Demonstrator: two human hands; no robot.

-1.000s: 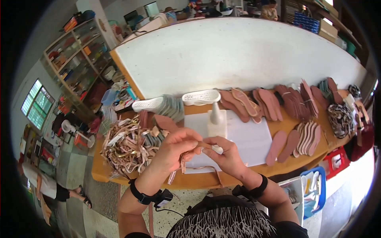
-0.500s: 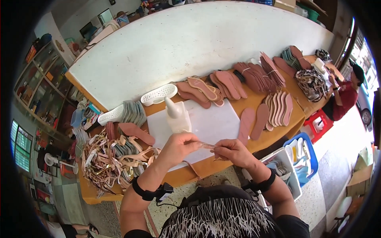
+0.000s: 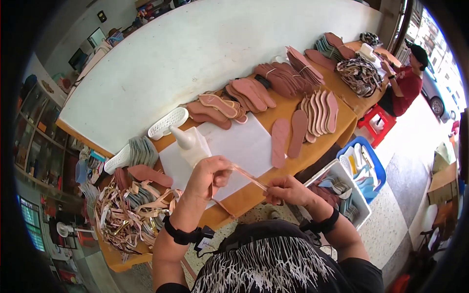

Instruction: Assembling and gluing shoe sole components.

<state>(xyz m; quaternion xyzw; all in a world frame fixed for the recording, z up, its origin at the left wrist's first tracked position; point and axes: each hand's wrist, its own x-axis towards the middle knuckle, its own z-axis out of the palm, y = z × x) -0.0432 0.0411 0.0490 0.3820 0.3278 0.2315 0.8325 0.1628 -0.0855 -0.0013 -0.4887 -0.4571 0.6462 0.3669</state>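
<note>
A thin pinkish-beige strap (image 3: 248, 177) runs taut between my two hands above the table's front edge. My left hand (image 3: 211, 175) pinches its upper end, the fingers curled in. Lower and to the right, my right hand (image 3: 287, 191) grips the other end between thumb and fingers. Just behind my left hand a white squeeze bottle (image 3: 196, 149) with a cone-shaped nozzle stands on a white sheet (image 3: 233, 141). Two reddish-brown insoles (image 3: 280, 144) lie side by side at the sheet's right. To the left spreads a tangled heap of straps (image 3: 122, 217).
Bundled insoles (image 3: 281, 80) line the table's back against a white partition (image 3: 161, 68). A white sole (image 3: 168, 123) lies behind the bottle. On the floor to the right are a white crate (image 3: 359, 215), a blue crate (image 3: 380, 188) and a red stool (image 3: 378, 127). A person (image 3: 408, 88) sits at the far right.
My hands have drawn apart, the left one up and leftward, the right one slightly lower, and more of the strap shows between them. The whole view has shifted and tilted.
</note>
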